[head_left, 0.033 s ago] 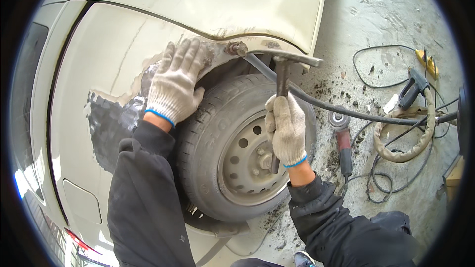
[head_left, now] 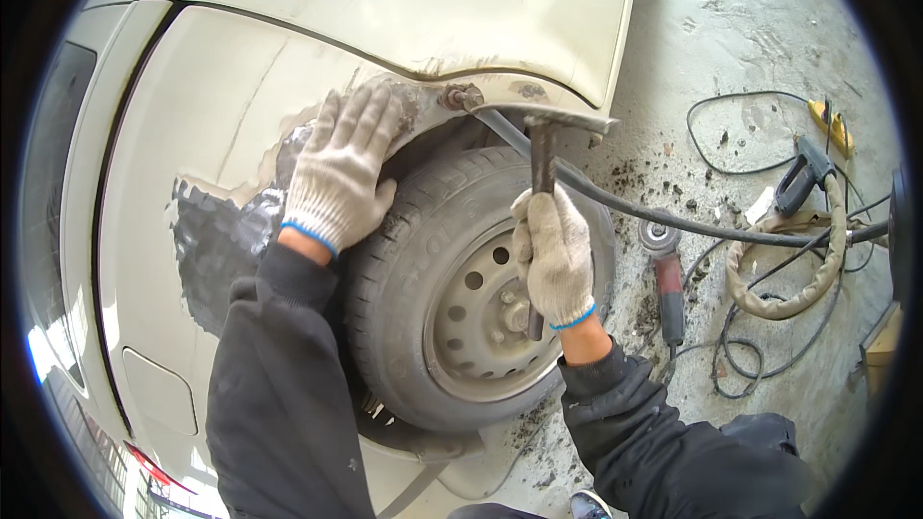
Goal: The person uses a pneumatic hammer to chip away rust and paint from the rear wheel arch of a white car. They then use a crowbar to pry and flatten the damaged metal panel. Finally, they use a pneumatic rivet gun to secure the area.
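My left hand (head_left: 346,163), in a white knit glove, lies flat with fingers stretched on the car's cream body panel (head_left: 207,101), just above the wheel arch. Beside its wrist is a patch of bare dark metal (head_left: 226,245). My right hand (head_left: 556,255), gloved too, wraps round the handle of a hammer (head_left: 544,154), held in front of the wheel. Its long, narrow head points sideways near the arch's edge. A rusty metal piece (head_left: 461,97) sits on the arch lip, right of my left fingertips. Under the arch stands the tire (head_left: 399,279) with its steel rim (head_left: 481,356).
A dark cable (head_left: 654,215) runs from the arch to the right. On the concrete floor lie an angle grinder (head_left: 667,279), a black-handled tool (head_left: 803,178) with a sleeved cable loop, a yellow item (head_left: 833,127), thin cords and dark crumbs of debris.
The hammer's head has shifted slightly left and down with my right hand. My left hand stays on the panel, almost unmoved.
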The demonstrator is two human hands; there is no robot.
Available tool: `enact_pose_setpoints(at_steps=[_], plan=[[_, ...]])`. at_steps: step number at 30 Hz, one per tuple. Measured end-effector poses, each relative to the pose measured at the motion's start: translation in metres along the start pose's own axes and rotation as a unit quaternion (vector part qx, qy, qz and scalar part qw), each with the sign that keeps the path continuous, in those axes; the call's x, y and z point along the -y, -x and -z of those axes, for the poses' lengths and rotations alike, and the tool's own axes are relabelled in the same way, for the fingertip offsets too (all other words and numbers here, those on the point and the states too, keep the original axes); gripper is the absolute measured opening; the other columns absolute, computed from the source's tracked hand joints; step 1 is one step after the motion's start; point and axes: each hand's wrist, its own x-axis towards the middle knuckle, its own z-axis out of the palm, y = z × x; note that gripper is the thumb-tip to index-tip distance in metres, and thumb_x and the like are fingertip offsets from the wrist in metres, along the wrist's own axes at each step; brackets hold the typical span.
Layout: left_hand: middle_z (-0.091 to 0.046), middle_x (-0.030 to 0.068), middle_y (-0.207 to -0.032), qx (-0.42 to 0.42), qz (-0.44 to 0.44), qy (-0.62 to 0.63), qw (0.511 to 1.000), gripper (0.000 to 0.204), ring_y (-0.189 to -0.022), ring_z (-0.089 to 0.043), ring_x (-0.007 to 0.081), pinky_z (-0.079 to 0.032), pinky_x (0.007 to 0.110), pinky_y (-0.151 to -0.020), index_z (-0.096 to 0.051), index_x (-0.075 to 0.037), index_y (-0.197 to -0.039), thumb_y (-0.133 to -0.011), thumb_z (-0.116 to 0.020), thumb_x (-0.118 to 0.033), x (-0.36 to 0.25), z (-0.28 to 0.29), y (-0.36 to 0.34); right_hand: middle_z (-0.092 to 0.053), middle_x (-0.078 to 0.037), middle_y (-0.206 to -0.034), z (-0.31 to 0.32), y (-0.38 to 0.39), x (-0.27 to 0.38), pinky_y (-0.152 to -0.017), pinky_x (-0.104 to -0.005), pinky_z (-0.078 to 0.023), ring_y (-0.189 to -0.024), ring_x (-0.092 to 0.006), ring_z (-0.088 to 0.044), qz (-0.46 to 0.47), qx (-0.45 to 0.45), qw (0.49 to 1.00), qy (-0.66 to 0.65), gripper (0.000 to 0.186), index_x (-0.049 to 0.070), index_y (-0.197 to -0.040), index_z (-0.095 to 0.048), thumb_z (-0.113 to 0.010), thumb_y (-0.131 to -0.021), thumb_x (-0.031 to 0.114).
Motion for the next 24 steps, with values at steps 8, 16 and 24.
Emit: enact_pose_setpoints(at_steps=[8, 16, 24], plan=[[-0.043, 0.0191, -0.157, 0.101, 0.046, 0.032, 0.993, 0.097, -0.149, -0.036, 0.0335, -0.020, 0.049, -0.128, -0.043, 0.000, -0.151, -0.064, -0.080, -0.024, -0.004, 0.052, 0.099, -0.055, -0.019, -0.066, -0.017, -0.017, 0.000, -0.061, -0.0406, -0.046, -0.058, -0.0321, -0.054, 0.050, 0.091, 0.983, 0.149, 0.024, -0.001, -0.105, -0.060, -0.056, -0.101, 0.022], [-0.041, 0.0144, -0.159, 0.088, 0.054, 0.026, 0.994, 0.093, -0.150, -0.034, 0.0286, -0.019, 0.046, -0.128, -0.043, -0.002, -0.151, -0.069, -0.080, -0.024, -0.011, 0.043, 0.098, -0.058, -0.015, -0.066, -0.030, -0.021, 0.010, -0.061, -0.0394, -0.047, -0.059, -0.0263, -0.058, 0.049, 0.107, 0.984, 0.135, 0.024, 0.001, -0.097, -0.060, -0.056, -0.102, 0.024], [-0.040, 0.0144, -0.159, 0.047, 0.041, 0.025, 0.998, 0.096, -0.150, -0.034, 0.0289, -0.019, 0.045, -0.129, -0.038, -0.004, -0.154, -0.071, -0.080, -0.026, -0.010, 0.029, 0.064, -0.051, 0.003, -0.067, -0.049, -0.011, 0.011, -0.054, -0.0257, -0.038, -0.058, -0.0061, -0.046, 0.082, 0.148, 0.975, 0.147, 0.025, 0.003, -0.098, -0.062, -0.056, -0.104, 0.026]])
